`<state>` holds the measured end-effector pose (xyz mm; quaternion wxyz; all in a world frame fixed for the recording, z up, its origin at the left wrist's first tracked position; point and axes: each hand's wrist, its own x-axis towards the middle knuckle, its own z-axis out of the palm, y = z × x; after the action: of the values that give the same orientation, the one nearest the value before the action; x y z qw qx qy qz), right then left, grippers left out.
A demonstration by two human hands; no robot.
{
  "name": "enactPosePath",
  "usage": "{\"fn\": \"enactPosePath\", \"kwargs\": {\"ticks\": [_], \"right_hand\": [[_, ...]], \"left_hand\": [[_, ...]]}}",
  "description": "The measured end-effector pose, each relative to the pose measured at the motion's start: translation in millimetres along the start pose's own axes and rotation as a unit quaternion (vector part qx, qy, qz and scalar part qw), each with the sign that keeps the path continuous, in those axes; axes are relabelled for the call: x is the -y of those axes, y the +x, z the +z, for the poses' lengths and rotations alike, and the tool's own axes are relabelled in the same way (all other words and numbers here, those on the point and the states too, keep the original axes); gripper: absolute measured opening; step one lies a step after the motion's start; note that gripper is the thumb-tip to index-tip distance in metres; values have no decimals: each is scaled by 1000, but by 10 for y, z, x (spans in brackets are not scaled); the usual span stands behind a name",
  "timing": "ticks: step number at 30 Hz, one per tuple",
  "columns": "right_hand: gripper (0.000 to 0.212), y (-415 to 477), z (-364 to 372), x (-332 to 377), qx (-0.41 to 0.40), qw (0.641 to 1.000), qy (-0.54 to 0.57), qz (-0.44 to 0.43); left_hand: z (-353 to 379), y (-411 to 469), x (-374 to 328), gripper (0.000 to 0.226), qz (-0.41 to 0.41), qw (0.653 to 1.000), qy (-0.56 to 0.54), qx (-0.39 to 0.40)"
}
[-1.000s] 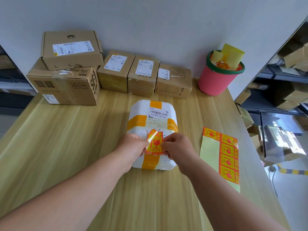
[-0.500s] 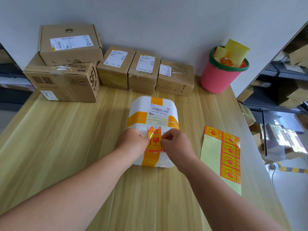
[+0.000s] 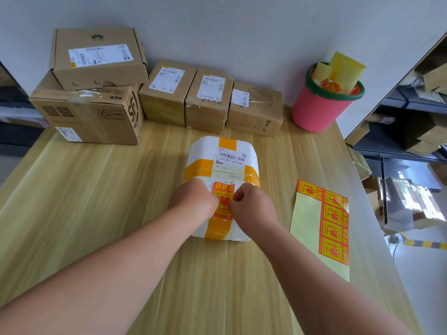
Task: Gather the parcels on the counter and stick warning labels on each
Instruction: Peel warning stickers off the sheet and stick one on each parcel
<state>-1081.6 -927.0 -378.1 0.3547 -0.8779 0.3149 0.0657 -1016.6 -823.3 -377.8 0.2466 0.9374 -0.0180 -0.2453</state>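
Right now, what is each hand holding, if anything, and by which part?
The warning label on the foam parcel: left hand at its left edge, right hand at its right.

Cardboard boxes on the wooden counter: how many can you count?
5: a large box at back left, a flat box stacked on it, three small boxes in a row beside them. More may hide behind.

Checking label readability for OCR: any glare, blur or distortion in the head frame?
Head view: wide-angle bowing splays the light wooden counter; soft even light, faint shadows; the red-and-yellow warning label between left hand and right hand is sharp, glare-free; bright reflections on the shiny clear box at right.
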Motion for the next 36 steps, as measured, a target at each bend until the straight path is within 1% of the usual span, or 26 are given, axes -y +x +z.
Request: {"fn": "enactPosePath", "kwargs": {"ticks": [3, 6, 8, 9, 10, 11, 12, 13, 14, 15, 18, 19, 20, 22, 24, 26, 28, 32, 34, 35, 36], "right_hand": [[7, -20, -9, 13, -14, 998, -59, -26], [12, -42, -62, -31, -36, 992, -115, -49], [14, -55, -83, -95, -74, 985, -125, -87], [15, -64, -77, -134, -106, 978, -129, -128], [14, -69, -63, -178, -128, 965, -139, -184], [15, -78, -45, -214, -136, 948, -160, -238], [19, -81, -31, -255, -131, 934, -183, -279], [26, -71, -23, -290, -118, 922, -207, -304], [33, -59, -21, -324, -88, 918, -234, -308], [39, -47, -28, -345, -60, 915, -257, -305], [49, -20, -70, -385, 20, 915, -281, -288], [50, -16, -72, -386, 33, 914, -288, -284], [51, -11, -69, -392, 42, 914, -289, -280], [50, -12, -44, -398, 48, 918, -284, -272], [51, -60, -21, -401, 7, 909, -299, -290], [51, -116, 21, -424, -24, 899, -307, -312], [50, -175, 97, -479, -30, 889, -325, -322], [51, -185, 184, -573, -46, 881, -343, -324], [53, -191, 192, -597, -55, 877, -347, -328], [54, -222, 200, -617, -54, 877, -345, -330], [54, -267, 213, -645, -52, 876, -341, -336]], "left_hand": [[7, 21, -69, 11, 30, 994, 107, -11], [-14, 5, -86, 26, 43, 981, 188, -19], [-55, -22, -57, 36, 66, 972, 222, -36], [-64, -39, -23, 34, 106, 966, 228, -58], [-72, -78, 19, 26, 169, 954, 232, -84], [-74, -121, 62, 16, 255, 932, 229, -115], [-52, -141, 116, 18, 341, 901, 228, -142], [-32, -143, 160, 28, 406, 869, 228, -165], [-22, -131, 196, 38, 435, 855, 233, -162], [-14, -111, 219, 45, 445, 846, 249, -157], [7, -65, 296, 47, 370, 876, 305, -41], [2, -47, 316, 49, 360, 881, 307, -22], [3, -27, 325, 50, 361, 879, 310, -20], [4, -33, 317, 51, 369, 879, 302, -21], [18, -10, 360, 54, 383, 879, 280, -38], [40, -1, 429, 53, 435, 857, 261, -93], [112, 51, 532, 46, 458, 841, 252, -137], [140, 66, 558, 54, 455, 846, 250, -126], [142, 48, 567, 48, 461, 840, 250, -139], [158, 26, 592, 41, 470, 833, 251, -148], [178, -2, 622, 39, 480, 825, 254, -155]]}}
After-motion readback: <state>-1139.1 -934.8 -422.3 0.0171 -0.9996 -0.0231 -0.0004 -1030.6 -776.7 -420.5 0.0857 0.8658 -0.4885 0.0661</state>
